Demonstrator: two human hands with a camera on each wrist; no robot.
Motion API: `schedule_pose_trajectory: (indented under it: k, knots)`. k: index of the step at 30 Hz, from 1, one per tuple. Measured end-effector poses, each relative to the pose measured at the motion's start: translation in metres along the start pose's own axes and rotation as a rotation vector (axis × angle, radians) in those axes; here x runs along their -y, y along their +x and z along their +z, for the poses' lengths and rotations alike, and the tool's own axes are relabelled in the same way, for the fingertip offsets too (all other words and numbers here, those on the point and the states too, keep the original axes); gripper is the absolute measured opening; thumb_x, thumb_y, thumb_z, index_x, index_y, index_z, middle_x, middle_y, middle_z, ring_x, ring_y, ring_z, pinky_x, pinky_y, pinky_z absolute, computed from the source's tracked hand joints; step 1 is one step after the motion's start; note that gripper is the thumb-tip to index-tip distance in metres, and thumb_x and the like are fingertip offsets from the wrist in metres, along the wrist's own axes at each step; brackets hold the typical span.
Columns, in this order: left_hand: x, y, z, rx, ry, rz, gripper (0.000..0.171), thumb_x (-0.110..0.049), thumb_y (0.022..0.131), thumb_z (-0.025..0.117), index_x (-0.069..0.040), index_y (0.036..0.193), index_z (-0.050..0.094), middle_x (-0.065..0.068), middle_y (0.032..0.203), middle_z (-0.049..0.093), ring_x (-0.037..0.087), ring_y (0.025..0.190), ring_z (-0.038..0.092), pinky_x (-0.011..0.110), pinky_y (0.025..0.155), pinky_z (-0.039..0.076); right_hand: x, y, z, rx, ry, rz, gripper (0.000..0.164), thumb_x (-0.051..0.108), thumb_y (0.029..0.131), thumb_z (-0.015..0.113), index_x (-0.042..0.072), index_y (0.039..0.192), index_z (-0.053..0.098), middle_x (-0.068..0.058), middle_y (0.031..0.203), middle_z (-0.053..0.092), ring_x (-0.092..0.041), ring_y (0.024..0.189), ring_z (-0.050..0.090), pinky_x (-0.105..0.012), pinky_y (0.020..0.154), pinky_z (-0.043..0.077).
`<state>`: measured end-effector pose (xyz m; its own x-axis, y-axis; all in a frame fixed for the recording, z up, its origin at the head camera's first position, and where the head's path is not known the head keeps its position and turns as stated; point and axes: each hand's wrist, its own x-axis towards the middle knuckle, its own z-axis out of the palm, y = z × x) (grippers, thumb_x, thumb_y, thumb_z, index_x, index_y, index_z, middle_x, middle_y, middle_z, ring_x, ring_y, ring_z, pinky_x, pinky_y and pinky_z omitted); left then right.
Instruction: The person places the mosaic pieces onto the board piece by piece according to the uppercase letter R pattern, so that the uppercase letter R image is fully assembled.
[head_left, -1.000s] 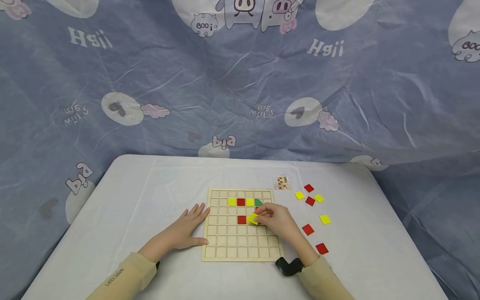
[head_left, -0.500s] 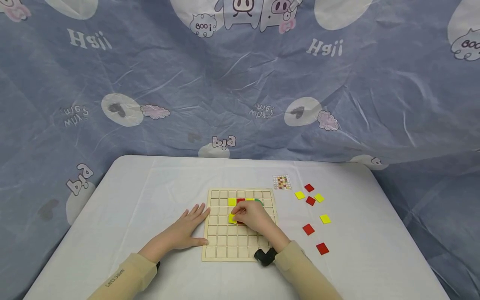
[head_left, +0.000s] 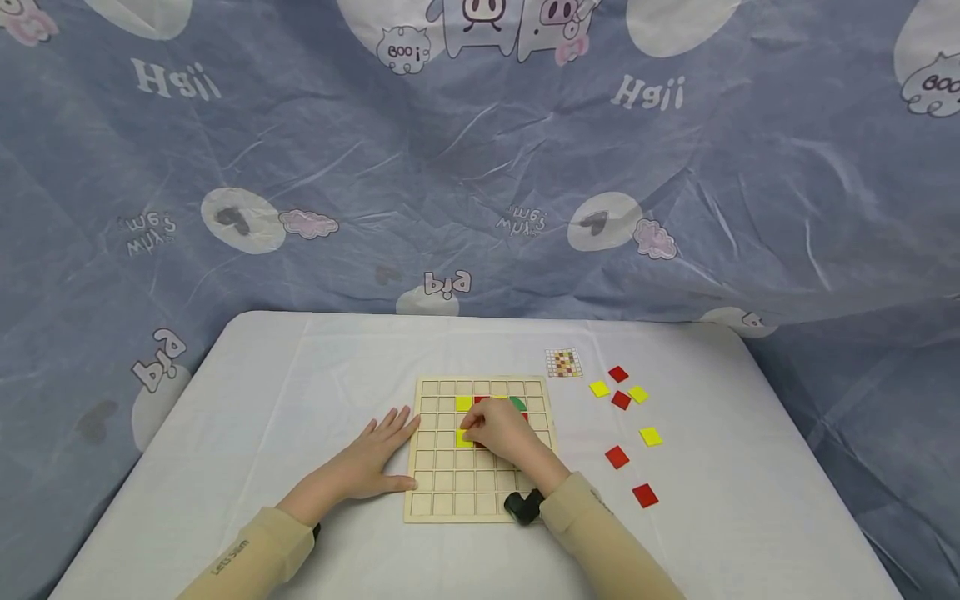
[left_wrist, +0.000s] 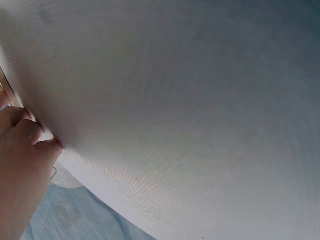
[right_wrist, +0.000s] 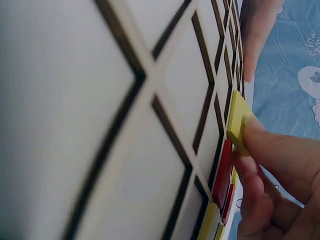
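Observation:
My right hand (head_left: 504, 427) pinches a yellow square tile (right_wrist: 237, 119) between thumb and fingers. The tile stands tilted at a cell of the wooden grid board (head_left: 444, 483), just left of a red tile (right_wrist: 223, 172). My left hand (head_left: 367, 457) lies spread along the board's left edge, its fingertips and thumb touching the rim. Higher on the board a row holds a yellow tile (head_left: 464, 403), a red tile beside it and a green rounded piece (head_left: 518, 404). The right hand partly covers these rows.
A small printed grid card (head_left: 564, 363) lies beyond the board's upper right corner. Loose tiles are scattered on the white table (head_left: 750, 467) to the right, among them a yellow tile (head_left: 651, 437) and a red tile (head_left: 645, 496). A patterned blue cloth (head_left: 465, 167) hangs behind.
My right hand has carried the yellow tile leftward across the board, past the red tile in that row, to the cell left of it. The left hand has stayed in place.

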<state>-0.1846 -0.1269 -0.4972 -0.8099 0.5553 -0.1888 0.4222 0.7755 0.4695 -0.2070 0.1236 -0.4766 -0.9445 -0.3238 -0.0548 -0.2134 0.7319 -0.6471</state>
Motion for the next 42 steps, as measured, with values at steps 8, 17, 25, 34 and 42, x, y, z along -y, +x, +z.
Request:
schedule_pose_trajectory:
  k: [8,17,25,34,42]
  knots:
    - [0.002,0.000,0.001,-0.007,0.017,-0.005,0.098,-0.055,0.084,0.070,-0.010,0.157,0.023,0.016,0.165,0.015,0.038,0.152,0.010,0.059,0.122,0.012,0.002,-0.002,0.001,-0.003,-0.033,0.005,0.006,0.008,0.083,0.078,0.010,0.089,0.076,0.001,0.084,0.061,-0.009,0.071,0.054,-0.022,0.064,0.047]
    - [0.002,0.001,0.003,-0.020,0.016,0.000,0.099,-0.056,0.083,0.070,-0.010,0.157,0.023,0.016,0.164,0.015,0.037,0.153,0.011,0.059,0.122,0.013,-0.006,-0.014,-0.025,-0.056,0.107,0.068,0.012,0.014,0.087,0.075,0.011,0.098,0.075,0.004,0.086,0.064,-0.011,0.073,0.054,-0.025,0.068,0.048]
    - [0.000,-0.002,0.001,-0.020,0.019,-0.002,0.099,-0.054,0.083,0.072,-0.007,0.157,0.024,0.018,0.164,0.017,0.039,0.152,0.012,0.060,0.121,0.013,-0.037,-0.043,-0.060,-0.142,0.158,0.190,0.017,0.016,0.088,0.074,0.010,0.105,0.074,0.002,0.088,0.069,-0.012,0.081,0.060,-0.026,0.071,0.051]
    - [-0.005,-0.003,-0.005,-0.017,0.001,0.007,0.098,-0.051,0.084,0.072,-0.005,0.156,0.025,0.020,0.163,0.017,0.041,0.151,0.012,0.061,0.121,0.013,-0.086,-0.082,-0.088,-0.212,0.096,0.306,0.023,0.017,0.088,0.074,0.008,0.108,0.072,-0.003,0.095,0.070,-0.018,0.088,0.062,-0.026,0.068,0.051]
    - [-0.004,-0.003,-0.003,-0.019,0.001,-0.001,0.099,-0.053,0.083,0.072,-0.006,0.156,0.024,0.019,0.164,0.016,0.040,0.152,0.012,0.061,0.121,0.013,-0.112,-0.107,-0.094,-0.230,0.064,0.421,0.025,0.018,0.085,0.076,0.007,0.107,0.070,-0.009,0.101,0.067,-0.020,0.086,0.061,-0.026,0.065,0.051]
